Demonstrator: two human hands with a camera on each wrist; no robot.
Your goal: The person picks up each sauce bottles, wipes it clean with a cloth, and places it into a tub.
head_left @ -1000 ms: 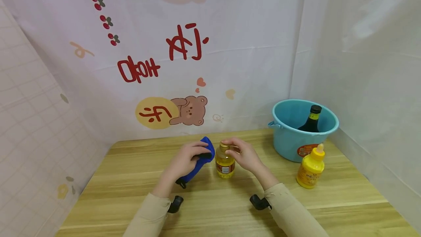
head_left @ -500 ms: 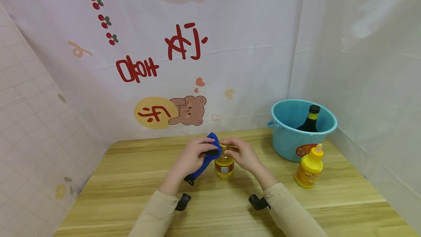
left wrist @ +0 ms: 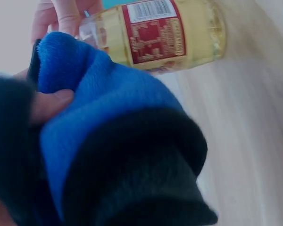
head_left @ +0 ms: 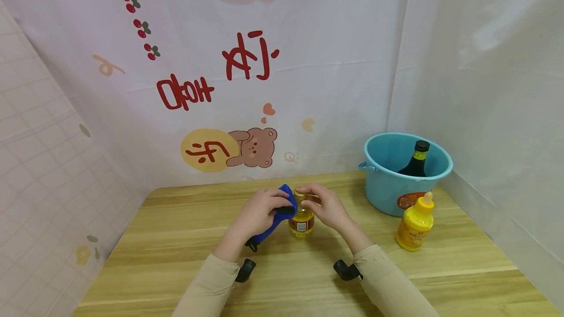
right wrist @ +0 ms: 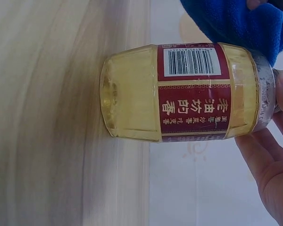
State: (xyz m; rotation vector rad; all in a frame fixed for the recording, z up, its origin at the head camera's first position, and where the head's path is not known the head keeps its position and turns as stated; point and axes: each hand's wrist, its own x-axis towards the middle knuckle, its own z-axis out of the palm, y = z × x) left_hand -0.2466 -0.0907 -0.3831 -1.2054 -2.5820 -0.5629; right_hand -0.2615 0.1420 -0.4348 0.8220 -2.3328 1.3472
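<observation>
A small clear bottle of yellow cooking oil (head_left: 301, 224) with a red label stands upright on the wooden table. My right hand (head_left: 327, 208) grips it by the neck and cap. My left hand (head_left: 260, 213) holds a blue cloth (head_left: 288, 197) with black edging against the bottle's left shoulder. In the left wrist view, the thumb presses into the folded blue cloth (left wrist: 118, 89) near the bottle (left wrist: 155, 35). The right wrist view shows the label of the oil bottle (right wrist: 193, 94) with its barcode, and the right hand's fingers (right wrist: 269, 155) around the neck.
To the right, a light blue bucket (head_left: 383, 192) holds a dark bottle (head_left: 415, 166) with a black cap. In front of it stands a yellow squeeze bottle (head_left: 415, 224) with a pointed tip. White printed curtains (head_left: 335, 101) rise behind the wooden table (head_left: 176, 238).
My left hand has moved right with the blue cloth, bringing it up to the bottle's neck and shoulder, then slightly down. The right hand has kept its grip, and the bottle stays in place.
</observation>
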